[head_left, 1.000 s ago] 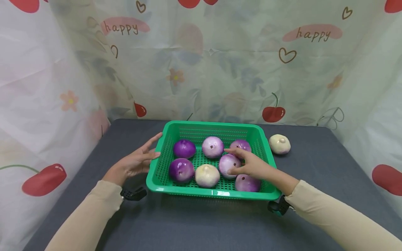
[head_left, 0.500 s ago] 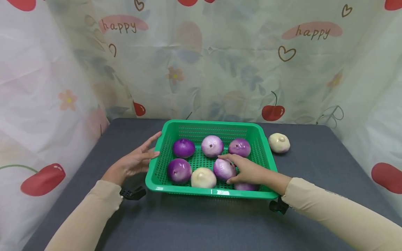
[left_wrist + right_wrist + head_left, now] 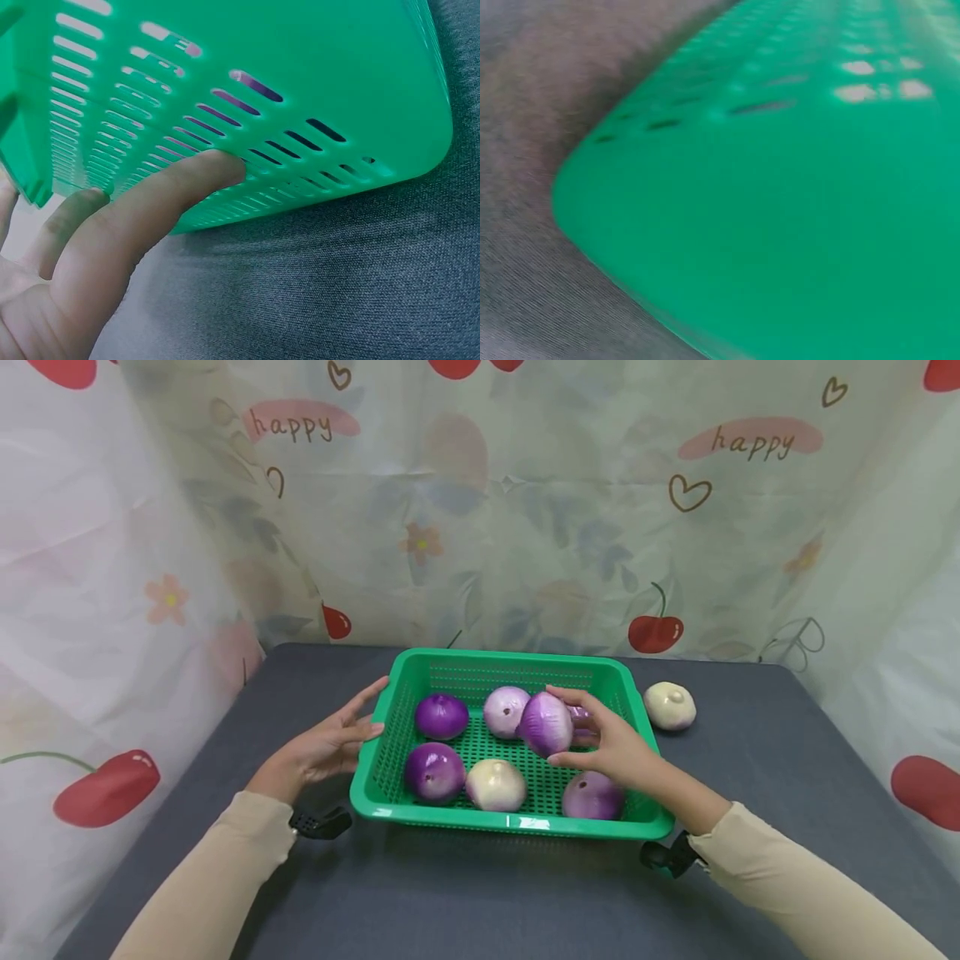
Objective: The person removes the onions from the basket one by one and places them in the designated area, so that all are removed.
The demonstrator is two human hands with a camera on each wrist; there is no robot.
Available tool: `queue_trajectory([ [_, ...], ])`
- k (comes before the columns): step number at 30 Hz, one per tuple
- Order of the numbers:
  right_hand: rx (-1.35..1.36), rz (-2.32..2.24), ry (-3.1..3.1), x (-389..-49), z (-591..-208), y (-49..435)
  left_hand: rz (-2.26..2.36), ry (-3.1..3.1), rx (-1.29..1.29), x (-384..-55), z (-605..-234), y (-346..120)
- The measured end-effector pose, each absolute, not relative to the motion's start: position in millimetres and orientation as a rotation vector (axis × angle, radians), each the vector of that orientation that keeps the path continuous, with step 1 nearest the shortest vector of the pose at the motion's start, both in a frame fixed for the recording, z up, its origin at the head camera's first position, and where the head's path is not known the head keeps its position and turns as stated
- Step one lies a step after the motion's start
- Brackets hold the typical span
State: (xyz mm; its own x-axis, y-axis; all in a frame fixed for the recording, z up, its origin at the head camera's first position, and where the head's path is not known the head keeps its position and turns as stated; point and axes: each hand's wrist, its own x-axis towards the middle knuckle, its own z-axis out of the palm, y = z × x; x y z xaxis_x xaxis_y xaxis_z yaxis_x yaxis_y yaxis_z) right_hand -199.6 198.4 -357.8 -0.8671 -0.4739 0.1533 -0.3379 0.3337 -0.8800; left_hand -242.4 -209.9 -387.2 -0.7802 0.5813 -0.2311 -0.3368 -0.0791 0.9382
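Note:
A purple-and-white onion [image 3: 545,725] is held up inside the green plastic basket [image 3: 457,816], pinched between the thumb and fingers of my right hand [image 3: 617,747]. My left hand [image 3: 328,747] touches the basket's left side with extended fingers; the left wrist view shows a fingertip [image 3: 225,166] against the slotted wall. Still in the basket are two dark purple onions [image 3: 435,772], a pale purple one [image 3: 502,712], a white onion [image 3: 496,785] and a purple onion [image 3: 593,796] at front right. Another purple onion [image 3: 580,713] is mostly hidden behind my right hand.
One white onion [image 3: 670,707] lies on the dark grey table [image 3: 465,893], just outside the basket's right side. A printed curtain [image 3: 510,560] hangs behind the table and along both sides. The right wrist view shows only the blurred basket wall [image 3: 742,225] and tabletop.
My right hand has taken hold of the purple-and-white onion from the front row, lifted it and turned it. The white onion beside it shifted slightly. My left hand stays at the basket.

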Motion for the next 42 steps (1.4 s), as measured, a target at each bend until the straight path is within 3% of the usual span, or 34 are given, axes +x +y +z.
queue_trajectory([
  [22,-0.665,-2.361,2.322,-201,-331,301,1.921,1.589,0.261,-243,-387,-210],
  [42,0.029,-2.481,2.276,-219,-357,376,1.931,1.568,0.242,-241,-386,-209],
])
